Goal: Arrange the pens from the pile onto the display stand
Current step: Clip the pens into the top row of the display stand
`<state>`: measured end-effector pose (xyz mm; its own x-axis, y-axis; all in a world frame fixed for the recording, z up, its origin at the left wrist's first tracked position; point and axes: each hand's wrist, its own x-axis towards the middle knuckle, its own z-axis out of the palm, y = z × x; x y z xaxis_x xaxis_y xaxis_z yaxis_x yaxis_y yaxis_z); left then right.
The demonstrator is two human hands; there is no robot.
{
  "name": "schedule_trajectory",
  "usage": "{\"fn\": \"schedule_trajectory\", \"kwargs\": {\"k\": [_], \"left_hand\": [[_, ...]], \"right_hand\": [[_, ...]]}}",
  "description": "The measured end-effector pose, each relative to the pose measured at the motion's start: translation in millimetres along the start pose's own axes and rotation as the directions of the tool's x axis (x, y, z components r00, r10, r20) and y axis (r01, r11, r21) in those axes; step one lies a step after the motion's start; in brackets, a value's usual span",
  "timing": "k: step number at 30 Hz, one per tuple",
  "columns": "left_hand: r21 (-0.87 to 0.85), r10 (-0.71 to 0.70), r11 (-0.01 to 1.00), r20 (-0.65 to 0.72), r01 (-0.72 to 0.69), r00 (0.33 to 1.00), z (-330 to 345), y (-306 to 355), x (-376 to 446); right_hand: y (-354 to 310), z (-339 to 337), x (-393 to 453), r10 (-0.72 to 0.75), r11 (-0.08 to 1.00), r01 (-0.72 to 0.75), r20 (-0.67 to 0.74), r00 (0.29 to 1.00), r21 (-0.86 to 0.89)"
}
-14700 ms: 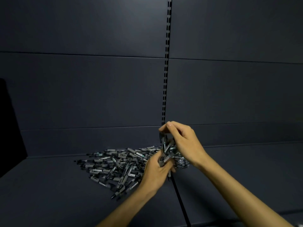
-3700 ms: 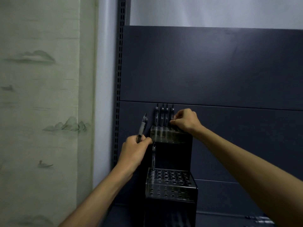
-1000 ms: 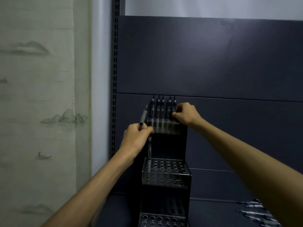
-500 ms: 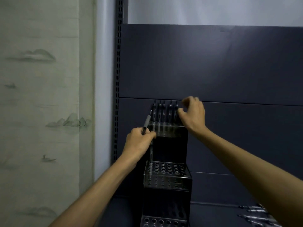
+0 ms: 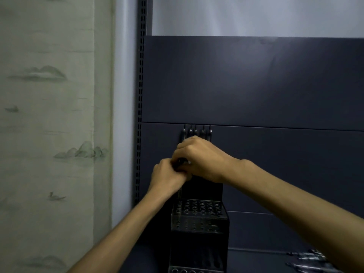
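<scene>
My left hand and right hand meet before the black stepped stand's top tier, both curled around a slim dark pen, mostly hidden between them. Five dark pens stand upright in the back row above my knuckles.
</scene>
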<state>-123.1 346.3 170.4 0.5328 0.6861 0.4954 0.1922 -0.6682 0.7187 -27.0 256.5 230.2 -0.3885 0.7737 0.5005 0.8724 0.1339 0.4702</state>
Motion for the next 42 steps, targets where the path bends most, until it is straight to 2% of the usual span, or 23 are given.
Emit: {"fn": "schedule_trajectory", "kwargs": {"k": [4,8,11,14,16,17,19,21,22,23,25,29,36,42], "left_hand": [[0.025,0.019,1.0,-0.005,-0.019,1.0,-4,1,1],[0.082,0.061,0.995,0.019,-0.062,0.998,-6,2,2],[0.028,0.079,0.996,0.011,-0.08,0.997,-5,0,3],[-0.005,0.089,0.996,-0.048,-0.089,0.995,-7,-5,7],[-0.001,0.091,0.996,-0.086,-0.092,0.992,-9,-8,10],[0.0,0.095,0.995,-0.098,-0.096,0.991,-10,-10,11],[0.008,0.097,0.995,-0.116,-0.097,0.988,-12,-14,11],[0.019,0.092,0.996,-0.124,-0.09,0.988,-13,-18,11],[0.019,0.091,0.996,-0.123,-0.09,0.988,-14,-19,10],[0.015,0.093,0.996,-0.122,-0.092,0.988,-14,-21,10],[0.013,0.1,0.995,-0.123,-0.1,0.987,-15,-23,10],[0.018,0.126,0.992,-0.109,-0.125,0.986,-16,-26,8],[0.005,0.14,0.99,-0.104,-0.141,0.985,-19,-29,7],[-0.002,0.148,0.989,-0.089,-0.149,0.985,-18,-30,4]], "right_hand": [[-2,-1,1,0.006,0.999,-0.005,0.046,0.999,-0.036],[0,-1,0,-0.039,0.993,0.05,0.106,0.994,-0.103],[8,-4,-5,-0.026,0.992,0.037,0.086,0.996,-0.12],[31,-9,-13,0.073,0.983,-0.072,0.001,0.997,-0.17],[51,-10,-17,0.213,0.967,-0.225,-0.105,0.971,-0.123],[61,-12,-18,0.321,0.943,-0.331,-0.163,0.933,-0.038],[81,-13,-19,0.555,0.832,-0.534,-0.272,0.787,0.152],[101,-11,-20,0.721,0.693,-0.654,-0.32,0.615,0.304],[108,-8,-22,0.772,0.635,-0.683,-0.315,0.552,0.362],[115,-5,-23,0.807,0.591,-0.701,-0.298,0.51,0.398],[124,4,-25,0.845,0.534,-0.73,-0.254,0.47,0.427],[128,20,-26,0.868,0.49,-0.734,-0.19,0.459,0.471],[126,30,-28,0.87,0.477,-0.776,-0.097,0.484,0.413],[122,36,-31,0.875,0.467,-0.795,-0.069,0.48,0.387]]}}
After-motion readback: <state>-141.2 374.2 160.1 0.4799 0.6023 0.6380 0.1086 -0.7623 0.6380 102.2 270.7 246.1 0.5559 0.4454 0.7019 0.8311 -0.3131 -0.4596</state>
